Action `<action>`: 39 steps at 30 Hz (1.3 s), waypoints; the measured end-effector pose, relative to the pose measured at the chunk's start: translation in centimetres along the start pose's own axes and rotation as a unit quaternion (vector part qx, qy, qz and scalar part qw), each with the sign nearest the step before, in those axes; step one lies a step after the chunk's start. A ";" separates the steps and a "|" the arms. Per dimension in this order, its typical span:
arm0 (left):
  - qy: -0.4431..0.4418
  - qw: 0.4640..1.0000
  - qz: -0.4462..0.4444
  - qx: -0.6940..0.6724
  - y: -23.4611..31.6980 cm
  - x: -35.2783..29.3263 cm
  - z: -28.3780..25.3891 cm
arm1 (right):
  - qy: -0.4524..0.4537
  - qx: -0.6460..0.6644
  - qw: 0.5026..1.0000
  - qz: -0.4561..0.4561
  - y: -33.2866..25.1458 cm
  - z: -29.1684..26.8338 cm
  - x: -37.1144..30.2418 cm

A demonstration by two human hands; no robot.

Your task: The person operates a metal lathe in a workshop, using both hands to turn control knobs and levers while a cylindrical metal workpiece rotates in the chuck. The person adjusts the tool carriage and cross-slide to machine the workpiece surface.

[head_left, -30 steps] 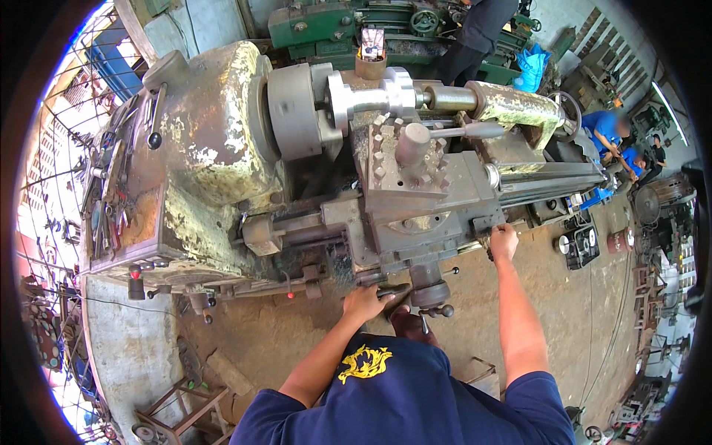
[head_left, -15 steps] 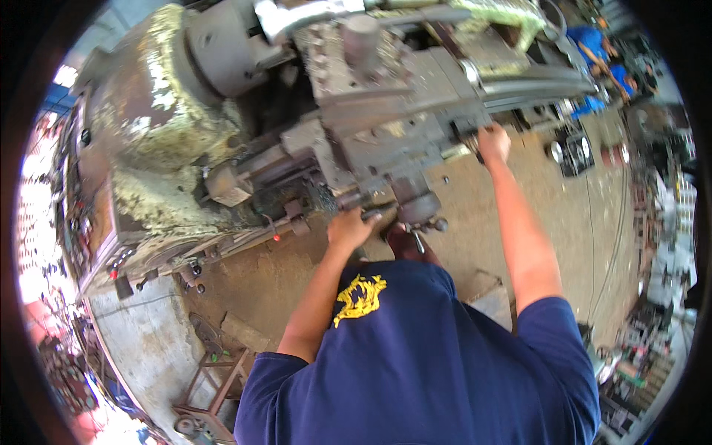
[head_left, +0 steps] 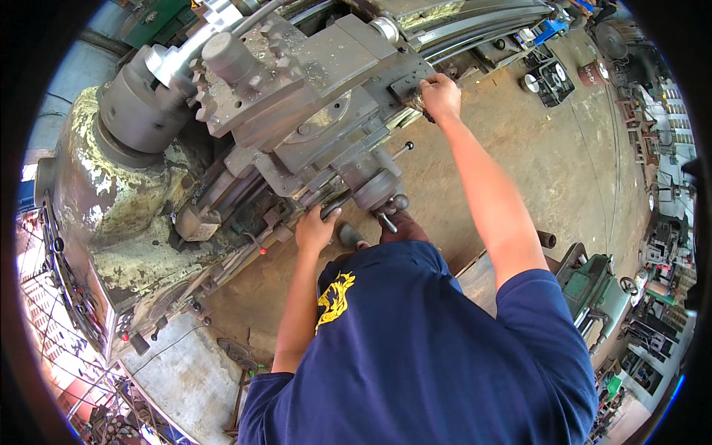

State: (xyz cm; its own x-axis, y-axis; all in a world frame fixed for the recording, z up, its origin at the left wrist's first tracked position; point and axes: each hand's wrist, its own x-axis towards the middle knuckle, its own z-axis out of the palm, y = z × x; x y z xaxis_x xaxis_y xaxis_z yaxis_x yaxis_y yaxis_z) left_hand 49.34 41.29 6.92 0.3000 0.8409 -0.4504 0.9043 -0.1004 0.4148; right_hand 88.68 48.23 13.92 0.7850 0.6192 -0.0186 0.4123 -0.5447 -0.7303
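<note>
I stand at a large grey metal lathe, its carriage [head_left: 326,119] in front of me. My left hand [head_left: 315,231] is closed round a dark handle [head_left: 337,203] on the carriage's near side, beside a round handwheel [head_left: 378,190] with a ball-ended crank. My right hand [head_left: 442,98] is closed on a crank at the right end of the upper slide; the fingers hide most of it. Left of the slide sits the tool post [head_left: 231,59], a thick round knob on a square block. Beyond it a bright metal workpiece [head_left: 174,63] is held in the chuck [head_left: 141,104].
The worn, paint-chipped headstock [head_left: 122,193] stands at the left. A red-tipped lever [head_left: 259,246] juts out below the carriage, and a black-knobbed lever [head_left: 404,150] points right. A green machine [head_left: 593,285] stands at the right. A black tray [head_left: 552,81] lies on the floor.
My view has turned, so the lathe sits further left and more slanted. Both hands remain at their handles. The workpiece and more of the green machine have come into sight.
</note>
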 end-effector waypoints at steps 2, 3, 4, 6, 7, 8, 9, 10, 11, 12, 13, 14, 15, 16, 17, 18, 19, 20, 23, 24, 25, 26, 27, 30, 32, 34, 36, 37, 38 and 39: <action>-0.018 1.000 -0.010 0.001 0.0 0.1 0.0 | 0.004 0.053 0.999 0.011 0.7 0.2 0.2; -0.023 1.000 -0.015 0.009 0.0 0.2 0.0 | 0.006 0.075 0.997 0.019 1.1 0.3 0.4; -0.019 1.000 -0.015 0.004 0.1 0.2 -0.1 | 0.008 0.097 0.995 0.029 1.6 0.5 0.5; -0.016 1.000 -0.020 0.005 0.2 0.1 -0.2 | 0.007 0.165 0.986 0.038 2.5 0.9 0.7; -0.010 1.000 -0.007 -0.004 0.3 0.1 -0.3 | -0.002 0.223 0.973 0.057 3.0 0.9 0.8; -0.012 1.000 -0.003 -0.008 0.4 0.1 -0.4 | -0.012 0.280 0.957 0.075 3.2 1.0 1.0; -0.012 1.000 -0.003 -0.009 0.5 0.1 -0.5 | -0.016 0.333 0.938 0.094 3.6 0.8 0.8; -0.019 1.000 -0.004 -0.022 0.7 0.1 -0.6 | -0.020 0.330 0.942 0.060 3.7 0.7 0.7; -0.021 0.999 -0.012 -0.033 0.9 0.0 -0.6 | -0.003 0.301 0.952 0.058 3.6 0.7 0.5; -0.019 0.999 -0.023 -0.044 1.0 -0.2 -0.7 | 0.007 0.253 0.967 -0.002 3.2 0.6 0.2; 0.002 0.999 -0.020 -0.028 1.2 -0.3 -0.8 | 0.015 0.198 0.979 -0.038 2.8 0.5 -0.1; 0.003 0.999 -0.032 -0.034 1.4 -0.4 -0.9 | 0.020 0.104 0.993 -0.054 2.3 0.3 -0.3; -0.004 0.998 -0.046 -0.032 1.6 -0.5 -1.0 | 0.023 0.084 0.993 -0.080 1.8 0.1 -0.6; -0.013 0.998 -0.059 -0.032 1.7 -0.6 -1.1 | 0.018 0.076 0.993 -0.086 1.3 -0.1 -0.8; -0.005 0.998 -0.053 -0.028 1.9 -0.7 -1.3 | 0.022 0.064 0.993 -0.092 0.8 -0.2 -1.0; -0.003 0.998 -0.055 -0.032 1.9 -0.7 -1.4 | 0.034 0.048 0.992 -0.110 0.5 -0.3 -1.1; -0.005 0.998 -0.058 -0.037 2.0 -0.8 -1.5 | 0.028 0.035 0.993 -0.112 0.3 -0.5 -1.1; -0.012 0.997 -0.064 -0.044 2.0 -0.9 -1.5 | 0.021 0.048 0.992 -0.113 0.2 -0.5 -1.1; 0.014 0.998 -0.050 -0.030 2.1 -1.2 -1.6 | 0.019 0.048 0.993 -0.107 0.4 -0.4 -1.0; 0.015 0.998 -0.050 -0.023 2.1 -1.3 -1.6 | 0.018 0.050 0.993 -0.103 0.5 -0.3 -1.0; 0.014 0.998 -0.053 -0.022 2.1 -1.3 -1.6 | 0.017 0.041 0.995 -0.089 0.6 -0.2 -0.9; 0.015 0.998 -0.047 -0.032 2.1 -1.3 -1.6 | 0.015 0.053 0.994 -0.096 0.7 -0.1 -0.9; 0.012 0.998 -0.042 -0.036 2.1 -1.3 -1.7 | 0.014 0.055 0.994 -0.090 0.8 -0.1 -0.9; -0.001 0.998 -0.044 -0.038 2.1 -1.4 -1.8 | 0.026 0.032 0.994 -0.100 0.8 -0.1 -0.9; -0.005 0.998 -0.046 -0.047 1.9 -1.5 -1.7 | 0.032 0.015 0.994 -0.104 0.7 -0.1 -0.8; 0.004 0.997 -0.039 -0.062 1.4 -1.5 -1.3 | 0.036 0.021 0.993 -0.108 0.7 -0.2 -1.0; 0.029 0.995 -0.020 -0.090 0.6 -1.6 -0.8 | 0.042 0.022 0.993 -0.108 0.7 -0.2 -1.0; 0.037 0.995 -0.015 -0.096 0.1 -1.6 -0.5 | 0.045 0.020 0.993 -0.106 0.8 -0.2 -1.0; 0.042 0.994 -0.015 -0.101 -0.6 -1.5 -0.3 | 0.049 0.017 0.993 -0.104 0.8 -0.1 -1.1; 0.040 0.994 -0.019 -0.101 -1.3 -1.5 -0.1 | 0.054 0.012 0.993 -0.108 0.8 -0.1 -1.1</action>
State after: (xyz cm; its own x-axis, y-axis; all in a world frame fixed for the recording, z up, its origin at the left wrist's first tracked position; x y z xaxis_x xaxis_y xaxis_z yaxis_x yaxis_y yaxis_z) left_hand 47.72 40.21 7.14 0.2345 0.8825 -0.4078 0.8322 0.0346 0.5534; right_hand 88.23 47.06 13.43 0.7250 0.6554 0.2119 0.5662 -0.3919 -0.7252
